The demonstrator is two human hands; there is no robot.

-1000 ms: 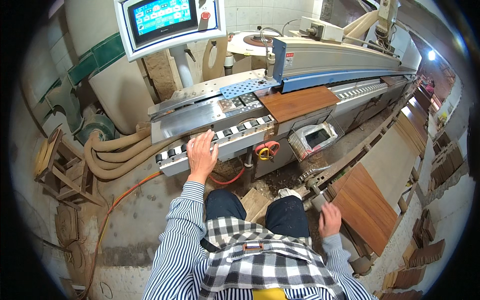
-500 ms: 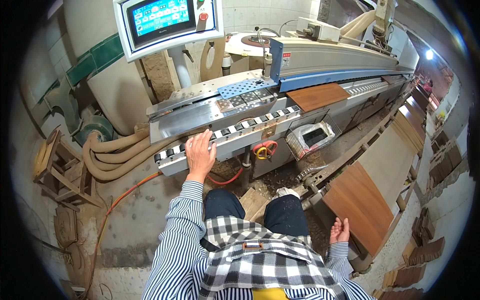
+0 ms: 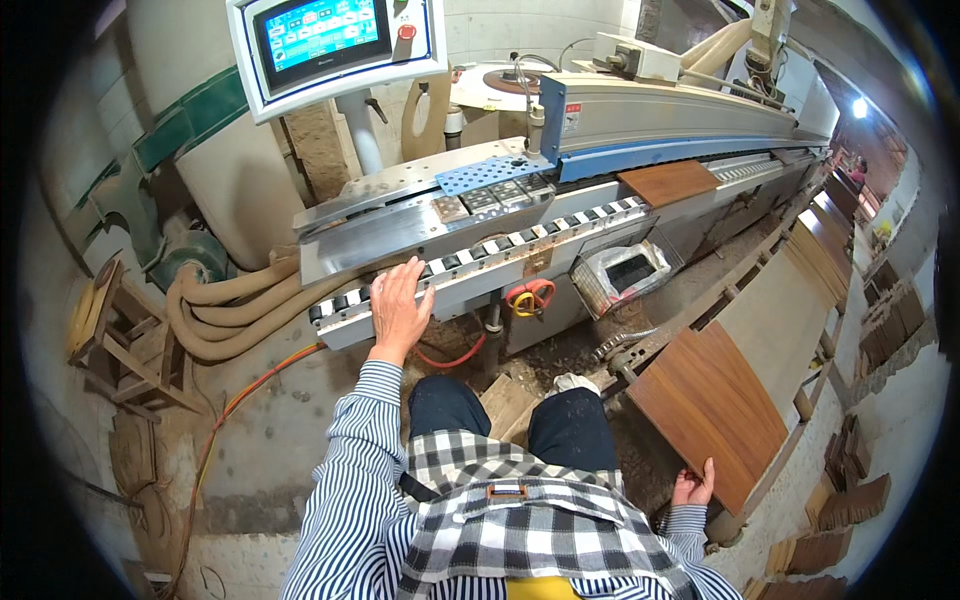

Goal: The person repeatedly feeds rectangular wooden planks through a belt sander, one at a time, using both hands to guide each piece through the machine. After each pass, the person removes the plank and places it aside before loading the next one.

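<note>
My left hand [image 3: 401, 308] lies on the near end of the roller rail [image 3: 530, 236] along the machine's front, palm down, with its fingers stretched out. To my right, my right hand [image 3: 692, 486] grips the near edge of a reddish-brown wood panel [image 3: 712, 410]; some of its fingers are hidden under the edge. This panel lies on a larger greyish board [image 3: 765, 315] on the side conveyor. Farther along the machine, a second brown wood panel [image 3: 668, 183] sits partly under the blue-edged beam [image 3: 680, 125].
A control screen [image 3: 322, 42] stands at upper left. Below the rail are a lined wire basket [image 3: 626, 272] and red-and-yellow handled scissors [image 3: 530, 298]. Thick hoses [image 3: 235, 325] and a wooden stool [image 3: 130, 340] are on the left. Stacked boards [image 3: 850, 500] line the right.
The panel on the machine has travelled away to the right. My right hand has closed on the near panel's edge, and that panel has shifted slightly left. My left hand has stayed on the rail.
</note>
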